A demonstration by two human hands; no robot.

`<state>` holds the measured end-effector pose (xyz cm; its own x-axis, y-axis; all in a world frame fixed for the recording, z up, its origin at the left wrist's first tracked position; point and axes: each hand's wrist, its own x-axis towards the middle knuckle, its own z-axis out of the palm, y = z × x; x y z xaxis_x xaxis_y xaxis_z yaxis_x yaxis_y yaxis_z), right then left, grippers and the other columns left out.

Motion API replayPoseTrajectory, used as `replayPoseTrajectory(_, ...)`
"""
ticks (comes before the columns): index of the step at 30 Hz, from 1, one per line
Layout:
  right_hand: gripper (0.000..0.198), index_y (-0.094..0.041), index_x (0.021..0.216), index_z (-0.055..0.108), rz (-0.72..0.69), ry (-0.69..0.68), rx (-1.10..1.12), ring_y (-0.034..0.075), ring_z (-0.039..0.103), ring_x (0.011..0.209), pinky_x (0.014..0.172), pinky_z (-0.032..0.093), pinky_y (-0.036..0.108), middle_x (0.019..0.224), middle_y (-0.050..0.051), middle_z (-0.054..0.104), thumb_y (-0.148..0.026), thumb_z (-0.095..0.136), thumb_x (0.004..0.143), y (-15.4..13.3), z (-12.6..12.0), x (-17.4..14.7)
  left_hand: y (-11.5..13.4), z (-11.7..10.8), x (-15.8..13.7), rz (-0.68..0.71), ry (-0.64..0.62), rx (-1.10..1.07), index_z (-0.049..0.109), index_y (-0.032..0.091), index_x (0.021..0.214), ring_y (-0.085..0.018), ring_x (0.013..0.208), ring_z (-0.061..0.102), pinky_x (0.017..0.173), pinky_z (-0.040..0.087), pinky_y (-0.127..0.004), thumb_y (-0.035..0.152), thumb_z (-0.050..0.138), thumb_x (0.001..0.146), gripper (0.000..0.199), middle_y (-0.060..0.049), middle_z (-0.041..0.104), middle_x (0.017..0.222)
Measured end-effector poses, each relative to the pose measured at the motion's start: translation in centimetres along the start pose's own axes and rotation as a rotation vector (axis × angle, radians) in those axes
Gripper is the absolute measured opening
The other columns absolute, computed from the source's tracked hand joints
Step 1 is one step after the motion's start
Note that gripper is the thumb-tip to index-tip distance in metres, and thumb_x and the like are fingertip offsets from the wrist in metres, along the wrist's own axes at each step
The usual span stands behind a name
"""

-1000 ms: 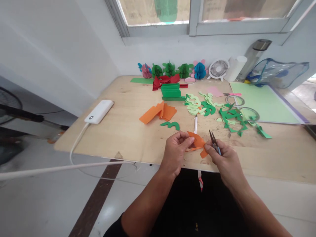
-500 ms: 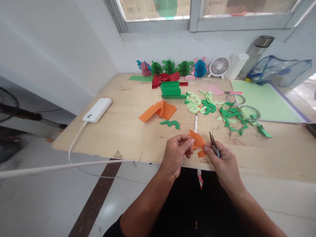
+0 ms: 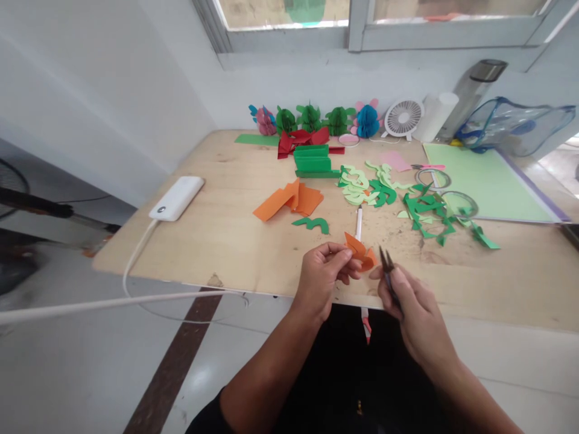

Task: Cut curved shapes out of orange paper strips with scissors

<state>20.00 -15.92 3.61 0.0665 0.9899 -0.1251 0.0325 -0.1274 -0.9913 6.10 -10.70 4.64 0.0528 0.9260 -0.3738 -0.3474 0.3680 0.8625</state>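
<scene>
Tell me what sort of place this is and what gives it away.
Probably a papercraft workspace: honeycomb-paper figures stand in a row, green paper offcuts lie on the wooden table, and the right hand holds scissors.

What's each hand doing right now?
Left hand: closed, pinching cut orange paper.
Right hand: closed around scissors.

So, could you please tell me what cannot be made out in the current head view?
- Handles of the scissors: head view, hidden by the right hand.
- Pinched part of the held orange paper: head view, covered by fingers of the left hand.
- Lower end of the pen: head view, behind that paper.
- Contents of the clear bag: head view, too blurred.
- Dark object: head view, cut off by the right edge.
</scene>
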Motion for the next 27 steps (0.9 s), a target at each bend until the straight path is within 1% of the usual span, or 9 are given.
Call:
replayPoseTrajectory(2,0.035,-0.018,0.086,0.059,0.113,-0.097,0.071,0.009,0.031,0.047,0.043,0.024,0.023,0.055,-0.006,0.037,-0.048,0.045,0.094,0.1,0.5,0.0,0.0,0.0,0.0,0.012,0.008,0.010,0.060,0.015,0.071,-0.012,0.049,0.059,0.049,0.039,-0.022,0.028,0.067,0.069,0.015,-0.002,0.067,0.059)
replayPoseTrajectory(4,0.037,-0.017,0.082,0.059,0.210,-0.143,0.144,0.008,0.024,0.044,0.039,0.018,0.022,0.052,-0.007,0.033,-0.051,0.047,0.092,0.2,0.9,0.2,0.1,0.0,0.0,0.020,0.015,0.013,0.061,0.015,0.070,-0.011,0.049,0.059,0.050,0.039,-0.022,0.028,0.068,0.068,0.014,-0.001,0.066,0.058)
replayPoseTrajectory(6,0.038,-0.017,0.080,0.058,0.268,-0.161,0.205,0.007,0.021,0.042,0.037,0.014,0.022,0.051,-0.007,0.032,-0.052,0.049,0.090,0.3,1.3,0.3,0.2,0.1,-0.1,0.025,0.025,0.007,0.061,0.015,0.069,-0.011,0.049,0.057,0.051,0.040,-0.023,0.027,0.068,0.067,0.014,0.000,0.064,0.056)
replayPoseTrajectory(10,0.038,-0.017,0.080,0.058,0.340,-0.161,0.275,0.006,0.019,0.041,0.036,0.011,0.021,0.051,-0.008,0.033,-0.054,0.052,0.088,0.5,1.4,0.5,0.2,0.1,-0.2,0.020,0.036,-0.004,0.062,0.015,0.069,-0.010,0.050,0.056,0.053,0.041,-0.023,0.026,0.069,0.067,0.014,0.000,0.063,0.055)
replayPoseTrajectory(14,0.039,-0.017,0.082,0.058,0.354,-0.160,0.312,0.006,0.019,0.040,0.036,0.010,0.021,0.051,-0.008,0.034,-0.056,0.054,0.086,0.7,1.3,0.6,0.2,0.2,-0.2,0.024,0.013,0.001,0.062,0.015,0.067,-0.010,0.050,0.055,0.053,0.041,-0.023,0.025,0.068,0.067,0.012,0.000,0.063,0.056)
replayPoseTrajectory(19,0.038,-0.016,0.080,0.058,0.350,-0.152,0.342,0.005,0.021,0.041,0.035,0.010,0.021,0.052,-0.007,0.038,-0.054,0.056,0.086,0.7,1.5,0.7,0.2,0.1,-0.2,0.021,-0.002,-0.002,0.062,0.015,0.067,-0.010,0.050,0.055,0.054,0.042,-0.024,0.025,0.068,0.067,0.012,0.000,0.063,0.056)
replayPoseTrajectory(27,0.039,-0.017,0.078,0.058,0.335,-0.118,0.306,0.005,0.021,0.039,0.035,0.012,0.021,0.051,-0.008,0.038,-0.056,0.058,0.083,0.7,1.3,1.0,0.1,0.1,-0.1,0.025,-0.013,0.027,0.062,0.014,0.066,-0.010,0.051,0.054,0.055,0.042,-0.024,0.024,0.068,0.067,0.011,-0.001,0.063,0.056)
